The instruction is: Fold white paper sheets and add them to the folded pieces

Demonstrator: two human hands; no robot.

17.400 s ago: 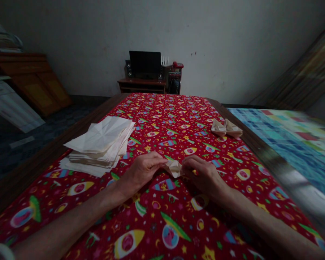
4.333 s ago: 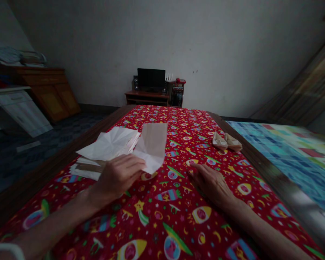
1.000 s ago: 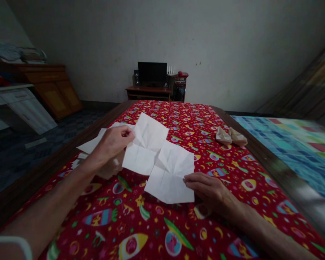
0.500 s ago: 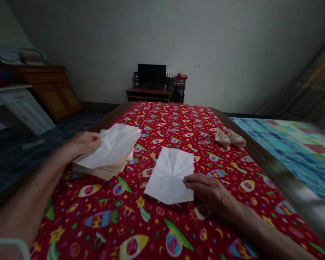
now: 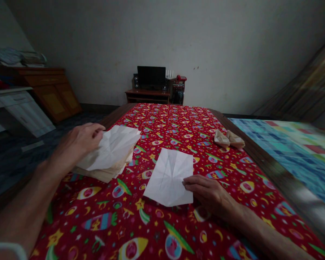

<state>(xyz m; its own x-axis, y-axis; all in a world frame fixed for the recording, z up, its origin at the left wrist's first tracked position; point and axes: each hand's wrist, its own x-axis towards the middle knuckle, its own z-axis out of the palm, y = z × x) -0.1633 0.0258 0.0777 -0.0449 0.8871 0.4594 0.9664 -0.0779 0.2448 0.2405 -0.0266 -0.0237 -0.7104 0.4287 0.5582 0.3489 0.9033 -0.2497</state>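
Observation:
My right hand (image 5: 206,189) has its thumb and fingers closed on the right edge of a white creased paper sheet (image 5: 169,180), which lies on the patterned red cloth. Fold lines spread out from the sheet's middle. To the left is a stack of paper (image 5: 103,175), with tan sheets below and a creased white sheet (image 5: 116,144) on top. My left hand (image 5: 85,141) is at the stack's left edge, fingers curled at the top sheet's side. Its fingertips are partly hidden, but it seems to pinch that sheet.
Folded tan paper pieces (image 5: 229,139) sit on the red cloth (image 5: 176,126) near the right table edge. A blue checked bed cover (image 5: 276,155) is beyond that edge. A monitor (image 5: 151,76) stands on a desk past the far end, and a wooden cabinet (image 5: 54,92) is at the left.
My left hand has risen slightly and turned over the stack's left edge, covering more of it; the top sheet's left side looks curled up. My right hand and its sheet are nearly unchanged.

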